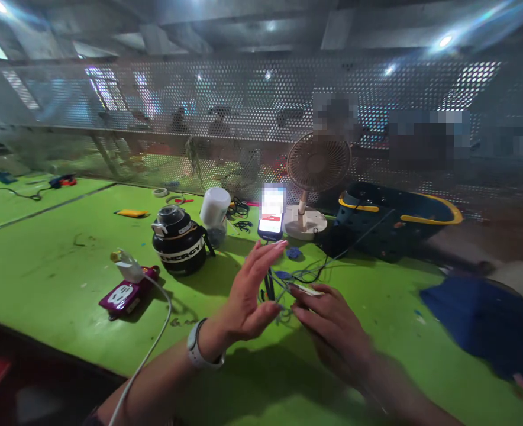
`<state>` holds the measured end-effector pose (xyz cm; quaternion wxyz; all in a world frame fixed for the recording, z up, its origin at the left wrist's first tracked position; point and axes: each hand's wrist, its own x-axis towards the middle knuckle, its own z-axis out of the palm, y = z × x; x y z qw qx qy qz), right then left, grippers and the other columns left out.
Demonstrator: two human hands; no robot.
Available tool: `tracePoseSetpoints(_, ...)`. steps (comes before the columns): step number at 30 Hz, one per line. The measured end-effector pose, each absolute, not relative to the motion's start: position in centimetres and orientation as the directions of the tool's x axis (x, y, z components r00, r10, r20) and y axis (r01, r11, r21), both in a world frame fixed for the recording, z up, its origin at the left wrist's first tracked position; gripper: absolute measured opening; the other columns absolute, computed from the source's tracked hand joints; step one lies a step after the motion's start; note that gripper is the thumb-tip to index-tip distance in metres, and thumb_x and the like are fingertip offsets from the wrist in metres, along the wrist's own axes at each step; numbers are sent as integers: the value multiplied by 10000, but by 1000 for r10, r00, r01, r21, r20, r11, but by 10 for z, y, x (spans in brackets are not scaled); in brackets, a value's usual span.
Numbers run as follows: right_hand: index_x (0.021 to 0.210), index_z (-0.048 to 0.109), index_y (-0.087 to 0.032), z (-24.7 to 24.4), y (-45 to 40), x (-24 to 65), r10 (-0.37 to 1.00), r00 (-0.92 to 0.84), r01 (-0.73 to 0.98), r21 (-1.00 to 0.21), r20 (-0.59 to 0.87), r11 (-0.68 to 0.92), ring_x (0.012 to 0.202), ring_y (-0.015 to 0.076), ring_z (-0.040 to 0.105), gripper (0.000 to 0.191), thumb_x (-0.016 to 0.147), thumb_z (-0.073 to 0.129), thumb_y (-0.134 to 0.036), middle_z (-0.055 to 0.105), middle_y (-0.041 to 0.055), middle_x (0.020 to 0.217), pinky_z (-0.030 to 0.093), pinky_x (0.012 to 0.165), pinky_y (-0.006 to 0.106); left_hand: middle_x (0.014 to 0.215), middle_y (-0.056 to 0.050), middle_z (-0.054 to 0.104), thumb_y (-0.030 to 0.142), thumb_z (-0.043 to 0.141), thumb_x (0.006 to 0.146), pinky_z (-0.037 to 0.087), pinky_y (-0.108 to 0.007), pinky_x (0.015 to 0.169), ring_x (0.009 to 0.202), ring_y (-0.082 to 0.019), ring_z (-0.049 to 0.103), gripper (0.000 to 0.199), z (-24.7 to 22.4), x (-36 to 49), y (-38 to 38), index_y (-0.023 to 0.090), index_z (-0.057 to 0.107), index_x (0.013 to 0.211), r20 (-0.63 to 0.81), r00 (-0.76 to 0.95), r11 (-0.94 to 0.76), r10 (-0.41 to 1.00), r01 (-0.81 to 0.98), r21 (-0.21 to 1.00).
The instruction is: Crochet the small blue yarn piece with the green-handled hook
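My left hand point(252, 290) is raised over the table, fingers stretched out and the thumb apart from them. A pale band circles that wrist. My right hand point(332, 325) is beside it, fingers bent around a small flat white piece point(306, 290) whose kind I cannot make out. Thin blue-grey cord point(306, 272) lies in loose loops on the table just beyond the hands, and some strands run between them. Behind my left hand stands a lit phone point(271, 216) on a small dark stand, partly hidden by the fingers.
On the green table point(66, 254) are a purple power strip point(122, 297) with a plugged-in white cable, a black jug point(179, 242), a white container point(216, 206) and a yellow cutter point(132, 213). A fan point(318, 163), dark basket point(390, 231) and blue cloth point(483, 325) are rightward.
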<state>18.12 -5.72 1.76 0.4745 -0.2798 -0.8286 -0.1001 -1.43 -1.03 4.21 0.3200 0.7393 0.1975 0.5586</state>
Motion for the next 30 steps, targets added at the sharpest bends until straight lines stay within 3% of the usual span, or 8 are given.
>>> tracePoseSetpoints(2,1275,586,-202,20,-59,186,359,-435,554,-69,826,829,1083,222,686,373,913,522,-139,709,132,1215,482,997,452,1381,-127,576,490,528,894,141,-498,1184,1250,-309,535,595,41,-15,-5,222,470,1422,638,394,-715,662,76,695)
tracePoseSetpoints(4,1288,578,-196,22,-59,190,359,-433,557,-68,827,828,1061,219,692,377,921,504,-154,698,138,1234,460,1017,465,1233,-131,668,417,531,917,300,-469,1118,1123,-279,616,518,41,-14,-3,213,507,1392,539,426,-642,726,140,754)
tracePoseSetpoints(7,1287,580,-229,26,-56,194,367,-381,575,-94,849,813,1030,204,704,399,912,496,-120,694,115,1248,428,1047,477,911,-100,727,449,475,946,534,-359,783,790,-215,682,491,39,-10,-4,189,527,1360,352,515,-438,781,51,897)
tracePoseSetpoints(11,1247,601,-300,31,-52,195,387,-305,609,-133,870,782,965,201,729,422,877,569,-100,722,69,1202,406,1066,505,610,12,603,523,505,916,462,-238,463,475,-125,545,531,33,-5,-5,187,535,1326,144,604,-123,784,-75,990)
tracePoseSetpoints(16,1238,611,-291,30,-50,198,400,-292,602,-158,869,783,986,206,724,475,837,597,-39,713,78,1219,403,1068,517,629,3,552,399,744,772,399,-217,546,587,-94,476,238,35,-2,-2,162,755,747,180,578,-151,796,-99,984)
tracePoseSetpoints(19,1237,614,-302,27,-50,198,430,-282,603,-191,858,775,1003,210,719,473,843,590,-43,712,66,1223,400,1068,528,699,-7,561,350,826,672,426,-238,608,662,-113,516,186,36,0,-1,185,750,638,209,518,-71,829,-274,959)
tracePoseSetpoints(24,1217,626,-298,25,-51,194,437,-265,600,-208,860,773,1003,219,718,435,857,580,-57,712,74,1221,393,1070,551,796,-24,619,291,833,669,460,-287,747,774,-144,571,109,30,0,0,220,782,734,293,503,-183,813,-257,949)
tracePoseSetpoints(30,1168,652,-266,29,-50,195,406,-239,603,-193,882,774,991,217,724,385,852,586,-56,731,80,1181,409,1066,528,875,-26,649,327,752,780,460,-288,724,771,-148,571,575,26,-4,-2,262,565,1320,250,562,-241,788,-91,966)
